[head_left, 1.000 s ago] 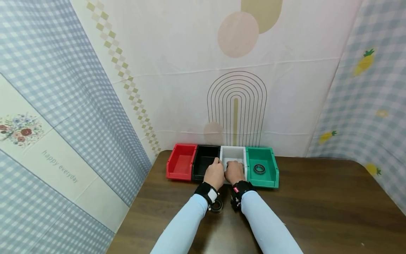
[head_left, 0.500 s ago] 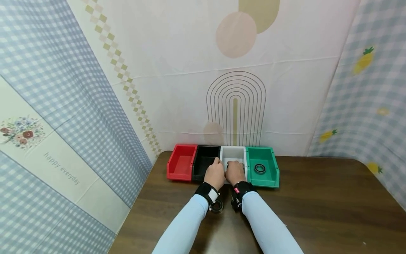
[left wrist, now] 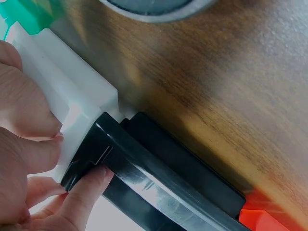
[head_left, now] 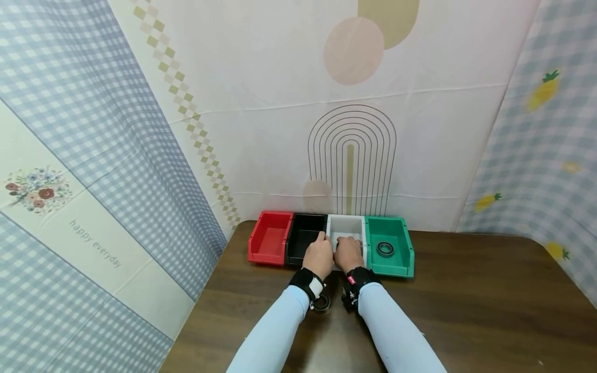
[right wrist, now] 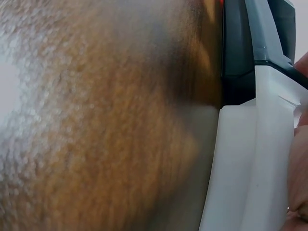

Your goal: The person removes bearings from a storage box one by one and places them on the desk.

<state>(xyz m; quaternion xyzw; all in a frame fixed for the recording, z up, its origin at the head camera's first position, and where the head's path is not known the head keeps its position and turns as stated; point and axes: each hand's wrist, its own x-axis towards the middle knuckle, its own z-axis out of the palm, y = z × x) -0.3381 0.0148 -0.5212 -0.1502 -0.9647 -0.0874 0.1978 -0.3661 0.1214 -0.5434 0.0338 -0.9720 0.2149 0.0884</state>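
Note:
Four-sided plastic bins stand side by side: a black bin (head_left: 306, 230) and a white bin (head_left: 346, 224) meet where both hands work. My left hand (head_left: 318, 257) pinches their adjoining walls; a left fingertip (left wrist: 98, 178) presses the black wall in the left wrist view. My right hand (head_left: 349, 254) reaches over the white bin with fingers curled at its left wall. In the right wrist view, only a sliver of the right fingers (right wrist: 299, 175) shows behind the white wall; their tips are hidden.
A red bin (head_left: 270, 235) stands at the left end, a green bin (head_left: 389, 230) at the right. A ball bearing (head_left: 385, 249) lies in the green bin. Another bearing (head_left: 322, 303) lies on the wooden table (head_left: 475, 300), partly behind the left wrist. Cloth hangs behind.
Both hands keep their places at the black and white bins. The whole head view has shifted slightly; the bins and bearings look unmoved.

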